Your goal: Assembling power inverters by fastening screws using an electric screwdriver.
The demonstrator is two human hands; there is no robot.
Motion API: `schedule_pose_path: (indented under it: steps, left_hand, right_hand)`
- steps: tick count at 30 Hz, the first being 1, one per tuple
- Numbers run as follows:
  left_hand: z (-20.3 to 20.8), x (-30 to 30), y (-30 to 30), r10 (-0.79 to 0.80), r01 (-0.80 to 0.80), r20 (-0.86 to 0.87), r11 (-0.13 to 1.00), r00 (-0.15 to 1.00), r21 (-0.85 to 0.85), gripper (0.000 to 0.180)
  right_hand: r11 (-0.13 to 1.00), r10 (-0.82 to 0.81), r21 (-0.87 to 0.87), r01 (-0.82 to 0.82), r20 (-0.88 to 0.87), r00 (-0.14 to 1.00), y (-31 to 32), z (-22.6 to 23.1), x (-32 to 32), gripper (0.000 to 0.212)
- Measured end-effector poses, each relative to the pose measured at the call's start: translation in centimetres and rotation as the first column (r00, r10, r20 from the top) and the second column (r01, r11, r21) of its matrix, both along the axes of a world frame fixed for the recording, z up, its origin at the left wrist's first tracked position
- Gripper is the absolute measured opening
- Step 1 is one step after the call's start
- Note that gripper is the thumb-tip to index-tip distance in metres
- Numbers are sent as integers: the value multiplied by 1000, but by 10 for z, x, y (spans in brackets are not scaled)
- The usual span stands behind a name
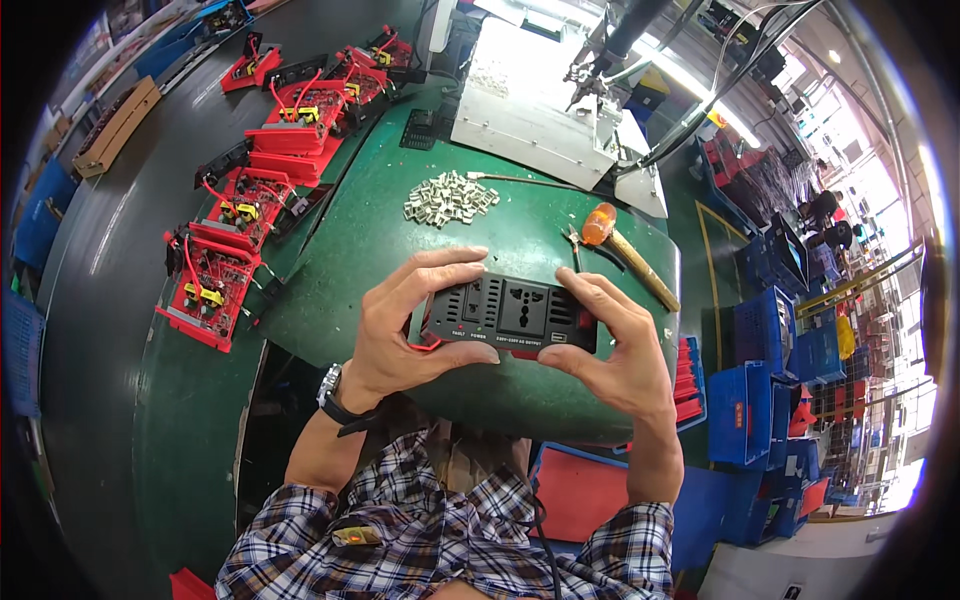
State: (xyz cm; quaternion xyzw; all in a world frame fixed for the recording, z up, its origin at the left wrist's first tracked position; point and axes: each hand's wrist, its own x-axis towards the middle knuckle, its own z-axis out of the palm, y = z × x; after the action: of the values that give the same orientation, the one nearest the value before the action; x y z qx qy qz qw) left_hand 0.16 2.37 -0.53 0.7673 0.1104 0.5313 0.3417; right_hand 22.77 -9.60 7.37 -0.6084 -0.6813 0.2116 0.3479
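A plaid shirt [420,545] is nearest; beyond, my left hand [393,318] and right hand [626,352] hold a black socket box [522,312] by its ends, over the green counter [350,265]. If either grip loosens, I think it could slip.

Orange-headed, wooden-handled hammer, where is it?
In the head view, the hammer lies on the right of the green tabletop, beside dark-handled pliers, beyond the right hand.

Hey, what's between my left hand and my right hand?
In the head view, a black socket box fills the space between your left hand and right hand, gripped by both.
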Motion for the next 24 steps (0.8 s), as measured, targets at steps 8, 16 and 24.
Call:
schedule_pose_path:
  steps: [8,16,24]
  left_hand:
    - [25,-9,-4,25,-20,-189,999,982,30,62]
    - [65,5,-9,203,47,-503,897,840,439,56]
    - [65,1,-10,212,88,-526,869,823,487,60]
  right_hand:
    - [997,28,72,-30,30,999,0,-16,19,84]
    - [992,102,73,-105,43,994,3,-12,24,83]
    - [988,150,-34,-148,69,986,8,4,20,84]
